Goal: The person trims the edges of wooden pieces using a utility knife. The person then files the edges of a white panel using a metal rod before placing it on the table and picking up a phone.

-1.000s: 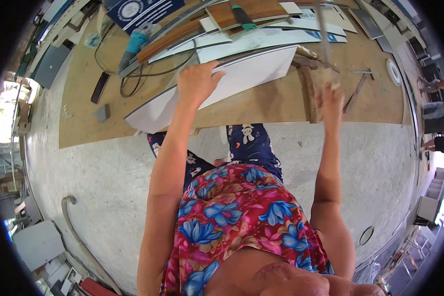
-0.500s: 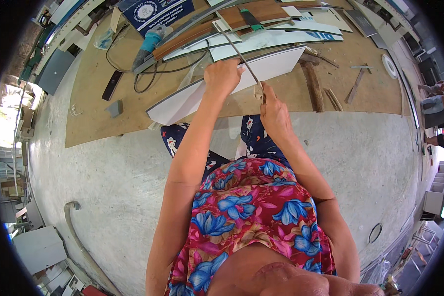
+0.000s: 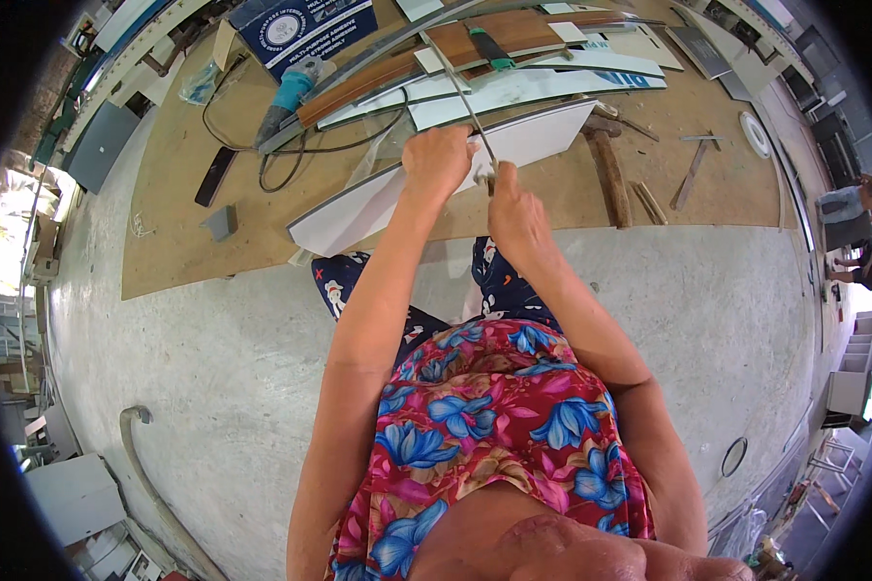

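Nearer the left hand [image 3: 440, 161] than half a second ago, the right hand's [image 3: 520, 211] fingers grip a slim file-like tool [image 3: 461, 92], best kept level across the white panel [image 3: 541, 137] that the left fingers clasp on the tabletop [image 3: 731, 194].

1. The left hand [image 3: 439, 163] grips the dark upper edge of a white panel [image 3: 538, 140].
2. The right hand [image 3: 520, 215] holds a long thin tool [image 3: 457, 89] slanting across that edge.
3. On the brown surface [image 3: 170, 194], a hammer [image 3: 608, 174] lies right of the panel.
4. A teal power tool [image 3: 291, 94] lies near a blue box [image 3: 305, 37].
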Demonstrator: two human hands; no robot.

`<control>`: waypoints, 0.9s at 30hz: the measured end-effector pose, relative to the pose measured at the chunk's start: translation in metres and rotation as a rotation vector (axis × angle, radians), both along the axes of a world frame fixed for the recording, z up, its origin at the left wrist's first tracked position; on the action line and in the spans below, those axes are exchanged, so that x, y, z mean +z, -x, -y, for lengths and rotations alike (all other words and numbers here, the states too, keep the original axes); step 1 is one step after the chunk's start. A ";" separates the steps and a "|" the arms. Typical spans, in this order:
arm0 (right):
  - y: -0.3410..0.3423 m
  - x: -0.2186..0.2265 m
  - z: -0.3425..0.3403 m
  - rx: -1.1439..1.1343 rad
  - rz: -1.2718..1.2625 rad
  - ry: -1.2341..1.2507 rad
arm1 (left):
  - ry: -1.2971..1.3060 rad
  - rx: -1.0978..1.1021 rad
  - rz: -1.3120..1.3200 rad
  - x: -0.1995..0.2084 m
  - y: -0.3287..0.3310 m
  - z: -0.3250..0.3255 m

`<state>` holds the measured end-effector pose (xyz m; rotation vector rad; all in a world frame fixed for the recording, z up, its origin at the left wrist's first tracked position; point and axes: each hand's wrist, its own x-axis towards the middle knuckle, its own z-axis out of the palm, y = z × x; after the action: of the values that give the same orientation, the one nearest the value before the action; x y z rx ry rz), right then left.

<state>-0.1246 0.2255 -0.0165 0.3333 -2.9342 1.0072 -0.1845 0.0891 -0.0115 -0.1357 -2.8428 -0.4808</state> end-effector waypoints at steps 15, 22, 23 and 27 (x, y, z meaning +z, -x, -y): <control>0.001 0.007 -0.008 0.065 0.035 -0.057 | 0.001 -0.025 0.011 0.001 0.000 0.006; 0.008 0.009 -0.011 0.067 0.005 -0.017 | 0.033 -0.010 -0.019 0.002 -0.002 0.000; 0.009 0.008 -0.008 0.067 0.006 -0.011 | 0.045 -0.009 -0.022 0.002 -0.002 0.001; -0.019 -0.005 -0.012 0.040 -0.029 -0.019 | 0.016 0.021 -0.026 0.000 -0.001 0.007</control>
<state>-0.1054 0.2379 -0.0213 0.4056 -2.9242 0.9710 -0.1834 0.0818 -0.0111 -0.1144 -2.8199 -0.4493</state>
